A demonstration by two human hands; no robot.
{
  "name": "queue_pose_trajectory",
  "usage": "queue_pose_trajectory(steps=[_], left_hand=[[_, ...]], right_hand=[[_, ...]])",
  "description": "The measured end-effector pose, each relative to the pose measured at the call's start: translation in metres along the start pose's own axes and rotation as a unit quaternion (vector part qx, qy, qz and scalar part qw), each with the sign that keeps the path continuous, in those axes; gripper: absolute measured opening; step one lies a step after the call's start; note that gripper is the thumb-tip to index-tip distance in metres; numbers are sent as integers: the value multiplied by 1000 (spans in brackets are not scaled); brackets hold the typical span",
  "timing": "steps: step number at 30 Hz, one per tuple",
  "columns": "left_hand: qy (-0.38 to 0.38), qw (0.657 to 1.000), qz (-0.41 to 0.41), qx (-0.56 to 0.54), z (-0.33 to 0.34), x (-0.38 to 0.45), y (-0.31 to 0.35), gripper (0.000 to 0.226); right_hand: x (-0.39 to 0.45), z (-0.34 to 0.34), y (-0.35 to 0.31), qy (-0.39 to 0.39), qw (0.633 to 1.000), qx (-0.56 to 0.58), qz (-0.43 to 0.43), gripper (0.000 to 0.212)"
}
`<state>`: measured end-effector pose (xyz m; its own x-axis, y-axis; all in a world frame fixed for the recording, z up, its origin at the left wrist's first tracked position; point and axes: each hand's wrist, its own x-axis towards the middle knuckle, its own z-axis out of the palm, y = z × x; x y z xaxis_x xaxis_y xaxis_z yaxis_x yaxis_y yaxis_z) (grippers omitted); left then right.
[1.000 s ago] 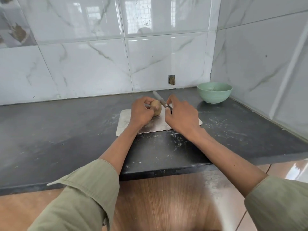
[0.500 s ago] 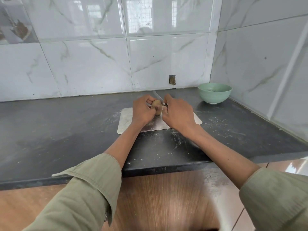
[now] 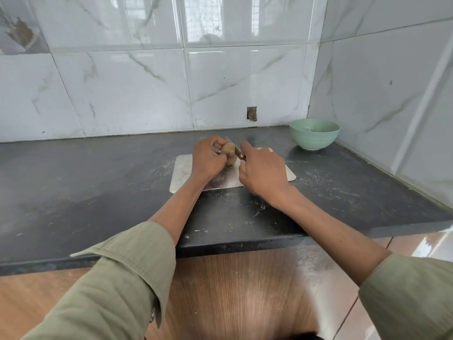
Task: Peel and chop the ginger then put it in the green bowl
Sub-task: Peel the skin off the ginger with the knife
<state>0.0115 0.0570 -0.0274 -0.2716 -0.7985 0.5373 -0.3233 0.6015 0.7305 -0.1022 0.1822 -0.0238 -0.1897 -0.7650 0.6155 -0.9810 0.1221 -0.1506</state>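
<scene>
A tan piece of ginger (image 3: 229,153) stands on the metal cutting board (image 3: 182,171), pinched by my left hand (image 3: 207,160) from the left. My right hand (image 3: 263,171) grips a small knife (image 3: 235,150) whose blade lies against the ginger's right side, tip pointing away from me. The handle is hidden inside the fist. The green bowl (image 3: 314,133) sits at the back right of the counter, apart from both hands.
The dark counter (image 3: 85,187) is scuffed with pale marks and ends at a front edge above a wooden cabinet face (image 3: 232,290). Marble-look tiled walls (image 3: 122,82) close the back and the right side. A small hole (image 3: 252,113) shows in the back wall.
The knife blade has come down from above the ginger to its right side. My right hand has shifted slightly toward the ginger; my left hand still holds it.
</scene>
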Motion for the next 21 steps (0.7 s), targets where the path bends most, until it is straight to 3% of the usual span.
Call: queue_pose_trajectory(steps=[21], left_hand=[[2, 1000, -19, 1, 3, 4, -7, 22]], right_hand=[[-15, -15, -15, -63, 997, 18, 50, 20]])
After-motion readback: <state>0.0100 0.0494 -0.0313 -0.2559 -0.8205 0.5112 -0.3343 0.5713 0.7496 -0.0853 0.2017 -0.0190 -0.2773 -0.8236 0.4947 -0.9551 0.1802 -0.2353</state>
